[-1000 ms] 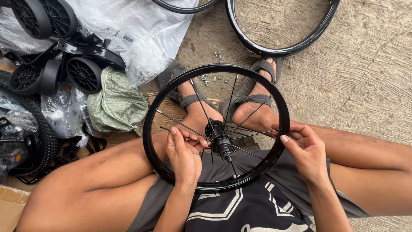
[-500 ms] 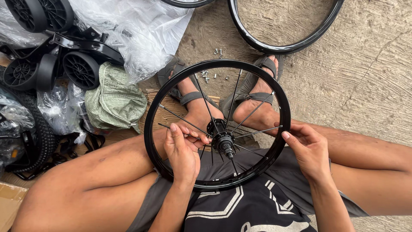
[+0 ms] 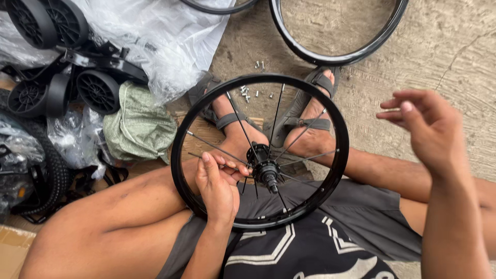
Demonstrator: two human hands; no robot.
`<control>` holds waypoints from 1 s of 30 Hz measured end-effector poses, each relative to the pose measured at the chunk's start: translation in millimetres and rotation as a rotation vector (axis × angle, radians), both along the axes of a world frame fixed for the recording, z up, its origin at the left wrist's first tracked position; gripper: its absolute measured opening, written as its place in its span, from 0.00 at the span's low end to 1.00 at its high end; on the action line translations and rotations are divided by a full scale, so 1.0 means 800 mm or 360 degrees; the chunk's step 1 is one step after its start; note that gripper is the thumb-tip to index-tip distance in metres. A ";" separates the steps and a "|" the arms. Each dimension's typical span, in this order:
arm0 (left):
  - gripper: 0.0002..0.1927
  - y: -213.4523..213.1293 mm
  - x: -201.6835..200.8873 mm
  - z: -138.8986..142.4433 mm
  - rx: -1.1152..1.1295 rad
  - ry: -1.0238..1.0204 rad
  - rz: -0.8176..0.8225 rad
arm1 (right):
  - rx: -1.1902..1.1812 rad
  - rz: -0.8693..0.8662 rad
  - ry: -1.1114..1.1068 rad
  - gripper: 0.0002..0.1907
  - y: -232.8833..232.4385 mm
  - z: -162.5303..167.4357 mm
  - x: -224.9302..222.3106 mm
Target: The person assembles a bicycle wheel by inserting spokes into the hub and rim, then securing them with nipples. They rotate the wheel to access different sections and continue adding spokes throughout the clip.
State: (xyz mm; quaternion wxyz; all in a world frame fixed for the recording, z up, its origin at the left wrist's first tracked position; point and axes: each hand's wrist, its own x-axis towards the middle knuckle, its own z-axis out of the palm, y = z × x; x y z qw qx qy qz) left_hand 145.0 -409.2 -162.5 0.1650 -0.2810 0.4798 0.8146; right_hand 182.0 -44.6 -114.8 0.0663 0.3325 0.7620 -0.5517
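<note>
The left hand pinches a thin spoke just left of the hub of the wheel on the lap, while the right hand hangs empty, fingers loosely apart, well off right of the rim.

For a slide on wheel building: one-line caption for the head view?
Left hand pinches a spoke at the hub of a black wheel rim; right hand lifted clear.
</note>
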 end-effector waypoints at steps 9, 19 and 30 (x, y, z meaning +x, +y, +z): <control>0.18 -0.005 0.007 -0.012 0.0042 -0.0057 0.0049 | 0.0777 0.1005 -0.0782 0.16 0.025 -0.123 -0.009; 0.19 0.009 0.011 -0.010 -0.0065 0.0129 0.0052 | 0.1010 0.1578 -0.0579 0.10 -0.044 -0.185 -0.031; 0.19 0.019 0.013 -0.016 -0.0026 0.0220 -0.0034 | 0.0939 0.0497 0.0029 0.07 -0.009 -0.102 -0.125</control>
